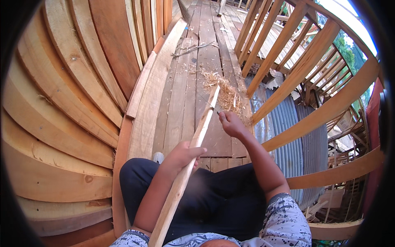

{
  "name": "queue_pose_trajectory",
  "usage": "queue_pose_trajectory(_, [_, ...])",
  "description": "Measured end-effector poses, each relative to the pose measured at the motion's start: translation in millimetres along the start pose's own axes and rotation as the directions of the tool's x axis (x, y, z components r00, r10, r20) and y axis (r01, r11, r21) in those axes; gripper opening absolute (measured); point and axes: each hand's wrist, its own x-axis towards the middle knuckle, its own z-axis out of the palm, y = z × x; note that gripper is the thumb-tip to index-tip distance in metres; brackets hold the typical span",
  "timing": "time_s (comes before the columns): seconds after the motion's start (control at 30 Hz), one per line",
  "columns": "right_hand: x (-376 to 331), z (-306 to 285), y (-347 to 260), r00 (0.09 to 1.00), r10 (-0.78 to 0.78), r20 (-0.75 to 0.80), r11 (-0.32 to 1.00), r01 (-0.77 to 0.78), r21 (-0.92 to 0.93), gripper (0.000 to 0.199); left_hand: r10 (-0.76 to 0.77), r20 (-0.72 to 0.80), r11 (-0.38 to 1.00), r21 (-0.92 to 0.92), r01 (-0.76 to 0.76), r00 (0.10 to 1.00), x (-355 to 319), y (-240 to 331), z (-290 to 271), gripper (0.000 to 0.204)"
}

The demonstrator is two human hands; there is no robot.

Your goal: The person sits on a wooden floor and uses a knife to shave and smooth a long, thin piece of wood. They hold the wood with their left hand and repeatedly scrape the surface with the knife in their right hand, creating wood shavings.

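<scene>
Head view: gripping wooden stick (201, 133) in left hand (183, 157), thin-bladed knife (213, 108) in right hand (231, 124), with wood shavings (227, 97) already heaped but remaining whittling hard to judge.

The left hand (181, 156) grips a wooden stick (176, 190); the right hand (231, 123) holds a knife (218, 112), blade across the stick's far part. Wood shavings (228, 95) litter the floorboards (180, 109) left of a railing (304, 64).

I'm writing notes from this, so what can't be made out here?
Head view:
Knife: handle mostly hidden in the right hand; cutting edge too small to judge.
Stick: near end cut off by the lower edge.
Left hand: fingers partly hidden behind the stick.
Pale thing: partly hidden by the trousers.
</scene>
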Motion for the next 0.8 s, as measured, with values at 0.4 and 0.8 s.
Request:
queue_pose_trajectory(0.4, [41, 12, 31, 0.993, 0.057, 0.108, 0.976, -0.033, -0.213, 0.039, -0.116, -0.078, 0.984, 0.123, 0.125, 0.990, 17, -4, -3, 0.025])
queue_pose_trajectory(0.8, [33, 11, 24, 0.969, -0.154, 0.194, 0.982, 0.172, -0.079, 0.045, -0.177, -0.055, 0.982, -0.079, 0.172, 0.983, 26, 0, -10, 0.021])
